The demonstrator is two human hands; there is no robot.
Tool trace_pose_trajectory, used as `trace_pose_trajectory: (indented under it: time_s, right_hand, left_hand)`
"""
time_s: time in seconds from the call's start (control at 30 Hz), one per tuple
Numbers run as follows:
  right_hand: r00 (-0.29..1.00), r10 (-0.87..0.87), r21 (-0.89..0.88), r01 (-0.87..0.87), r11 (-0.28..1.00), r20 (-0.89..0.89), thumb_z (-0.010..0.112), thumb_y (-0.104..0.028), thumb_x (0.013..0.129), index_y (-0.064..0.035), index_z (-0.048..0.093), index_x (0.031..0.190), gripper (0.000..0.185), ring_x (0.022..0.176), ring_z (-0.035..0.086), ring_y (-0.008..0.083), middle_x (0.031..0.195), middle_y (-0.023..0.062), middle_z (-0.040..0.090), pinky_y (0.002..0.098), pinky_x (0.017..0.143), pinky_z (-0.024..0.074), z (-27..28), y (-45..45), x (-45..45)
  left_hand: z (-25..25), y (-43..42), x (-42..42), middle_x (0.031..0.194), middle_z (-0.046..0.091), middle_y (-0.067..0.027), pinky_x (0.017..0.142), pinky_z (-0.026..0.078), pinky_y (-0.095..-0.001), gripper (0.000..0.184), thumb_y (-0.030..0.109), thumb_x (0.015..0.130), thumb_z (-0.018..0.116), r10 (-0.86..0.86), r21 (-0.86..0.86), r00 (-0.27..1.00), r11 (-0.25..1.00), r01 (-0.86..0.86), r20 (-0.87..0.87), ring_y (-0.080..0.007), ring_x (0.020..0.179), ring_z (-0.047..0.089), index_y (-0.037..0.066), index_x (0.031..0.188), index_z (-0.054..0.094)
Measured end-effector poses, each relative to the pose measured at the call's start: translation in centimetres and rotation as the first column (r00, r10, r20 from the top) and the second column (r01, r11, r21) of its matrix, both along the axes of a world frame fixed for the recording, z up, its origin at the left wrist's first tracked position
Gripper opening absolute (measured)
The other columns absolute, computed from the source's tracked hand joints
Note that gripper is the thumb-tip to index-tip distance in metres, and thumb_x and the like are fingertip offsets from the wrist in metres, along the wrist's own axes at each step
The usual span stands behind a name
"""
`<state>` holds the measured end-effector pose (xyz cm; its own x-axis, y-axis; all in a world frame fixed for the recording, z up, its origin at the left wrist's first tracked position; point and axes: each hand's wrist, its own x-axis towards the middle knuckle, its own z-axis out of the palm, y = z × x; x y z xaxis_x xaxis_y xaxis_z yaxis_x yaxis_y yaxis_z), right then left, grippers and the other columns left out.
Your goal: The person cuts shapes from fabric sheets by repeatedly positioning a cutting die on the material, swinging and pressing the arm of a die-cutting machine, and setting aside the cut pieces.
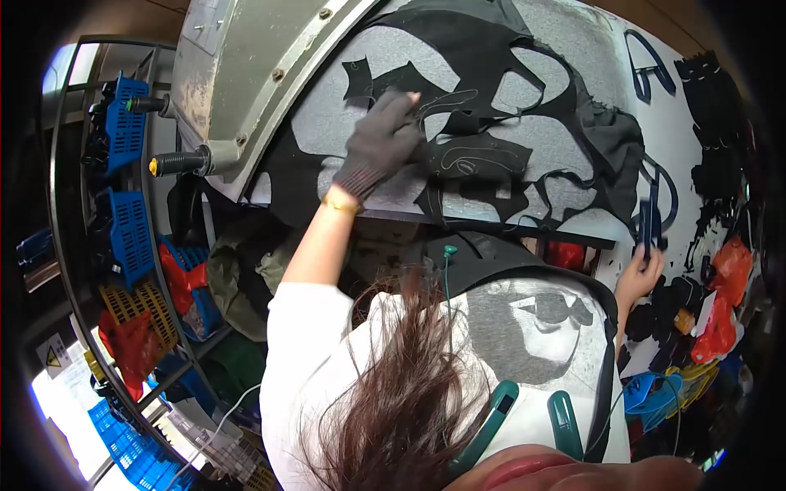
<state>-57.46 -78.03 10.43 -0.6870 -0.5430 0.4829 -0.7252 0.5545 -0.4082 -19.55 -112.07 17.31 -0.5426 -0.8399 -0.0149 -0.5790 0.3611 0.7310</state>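
My left hand [381,143], in a dark glove with a bare fingertip showing, is over black cut pieces [407,79] on the grey work surface [315,106]. Its fingers are bent together; motion blur and dark cloth hide what is between them. Around it spreads a black fabric sheet [471,49] with large cut-out holes. Thin curved outlines mark the fabric [483,157] to the right of this hand. At the right edge of the surface, my bare right hand [640,274] is closed on the lower end of a dark blue strip-like tool [649,221].
A large metal machine part [270,57] with a black handle [182,164] stands at the left. Blue baskets [129,237] hang on a rack. Looped blue shapes [648,65] and stacked black pieces [708,114] lie right. Red bags [725,299] are lower right.
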Motion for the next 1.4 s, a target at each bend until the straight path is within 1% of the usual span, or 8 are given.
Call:
trace_pose_trajectory:
  time_s: [0.27, 0.5, 0.57, 0.73, 1.07, 1.2, 1.27, 1.4]
  right_hand:
    - [0.337, 0.571, -0.176, -0.729, 0.661, 0.748, 0.064, -0.001, 0.073, -0.0031, 0.051, 0.094, 0.025, 0.081, 0.051, 0.0079, 0.085, 0.0014, 0.052, 0.0231, 0.074, 0.0423, 9.8, -21.2, 5.1]
    - [0.641, 0.601, 0.183, -0.741, 0.646, 0.476, 0.064, -0.004, 0.076, -0.0039, 0.061, 0.101, 0.025, 0.07, 0.056, 0.0208, 0.09, 0.0097, 0.063, 0.0333, 0.066, 0.0465, 6.4, -28.8, 5.1]
    - [0.757, 0.639, -0.057, -0.638, 0.768, 0.139, 0.068, -0.008, 0.076, -0.0037, 0.062, 0.097, 0.022, 0.067, 0.054, 0.0208, 0.089, 0.0081, 0.062, 0.0347, 0.065, 0.046, 5.2, -28.4, 6.1]
    - [0.746, 0.509, -0.025, -0.554, 0.832, 0.428, 0.069, -0.021, 0.085, -0.0047, 0.062, 0.086, 0.017, 0.045, 0.046, 0.0139, 0.054, 0.0044, 0.052, 0.0295, 0.047, 0.0375, 5.6, -25.0, 11.0]
    - [0.777, 0.477, -0.041, -0.507, 0.861, 0.412, 0.072, -0.018, 0.083, -0.005, 0.065, 0.093, 0.018, 0.051, 0.049, 0.0145, 0.062, 0.0042, 0.054, 0.028, 0.049, 0.0387, 4.8, -24.6, 12.5]
    - [0.819, 0.555, 0.223, -0.519, 0.825, -0.144, 0.069, -0.015, 0.084, -0.0041, 0.067, 0.095, 0.016, 0.072, 0.062, 0.0263, 0.084, 0.0111, 0.065, 0.0341, 0.07, 0.0492, 6.0, -27.3, 8.7]
    - [0.791, 0.495, 0.203, -0.584, 0.786, 0.36, 0.066, -0.013, 0.086, -0.0029, 0.067, 0.095, 0.014, 0.076, 0.064, 0.0272, 0.088, 0.0129, 0.066, 0.0337, 0.071, 0.0497, 4.9, -27.4, 6.3]
    - [0.764, 0.541, 0.27, -0.636, 0.723, 0.351, 0.064, -0.009, 0.087, -0.0007, 0.066, 0.093, 0.011, 0.071, 0.065, 0.0223, 0.085, 0.0116, 0.066, 0.0299, 0.067, 0.0493, 6.8, -28.1, 6.5]
  left_hand:
    - [-5.8, -1.3, -4.3, 0.129, 0.055, -0.0163, 0.111, 0.017, -0.0525, 0.07, 0.057, 0.086, 0.045, 0.234, -0.601, 0.835, 0.787, 0.138, 0.498, -0.0309, 0.129, 0.043, 0.001, 0.128, 0.053]
    - [0.6, 0.2, 0.3, 0.127, 0.056, -0.0133, 0.107, 0.022, -0.055, 0.061, 0.05, 0.084, 0.052, 0.168, -0.191, 0.517, 0.982, -0.009, 0.839, -0.0269, 0.121, 0.049, 0.003, 0.121, 0.057]
    - [0.8, 1.4, 1.6, 0.118, 0.058, -0.0138, 0.104, 0.024, -0.0543, 0.06, 0.05, 0.079, 0.057, 0.239, -0.309, 0.609, 0.951, 0.011, 0.757, -0.0275, 0.116, 0.05, 0.002, 0.115, 0.06]
    - [1.1, 3.1, 3.5, 0.104, 0.059, -0.0113, 0.1, 0.03, -0.053, 0.048, 0.046, 0.071, 0.066, 0.317, -0.426, 0.681, 0.905, -0.008, 0.66, -0.0269, 0.106, 0.052, 0.006, 0.098, 0.063]
    - [3.0, 0.0, 1.6, 0.093, 0.054, -0.0086, 0.093, 0.037, -0.0448, 0.038, 0.042, 0.073, 0.065, 0.361, -0.464, 0.784, 0.879, -0.107, 0.504, -0.0259, 0.1, 0.052, 0.008, 0.088, 0.059]
    - [-1.0, 1.0, -1.0, 0.111, 0.059, -0.0108, 0.092, 0.038, -0.0458, 0.051, 0.037, 0.069, 0.071, 0.042, -0.377, 0.913, 0.918, 0.126, 0.407, -0.0279, 0.106, 0.054, 0.006, 0.108, 0.062]
    - [-1.7, 1.1, -1.0, 0.117, 0.059, -0.0126, 0.095, 0.036, -0.0464, 0.054, 0.036, 0.071, 0.07, -0.027, -0.38, 0.926, 0.907, 0.182, 0.377, -0.0287, 0.11, 0.053, 0.006, 0.114, 0.062]
    - [-1.2, 2.1, 0.0, 0.12, 0.058, -0.0147, 0.097, 0.035, -0.0462, 0.053, 0.034, 0.072, 0.07, -0.057, -0.276, 0.931, 0.947, 0.164, 0.359, -0.0303, 0.112, 0.052, 0.005, 0.115, 0.063]
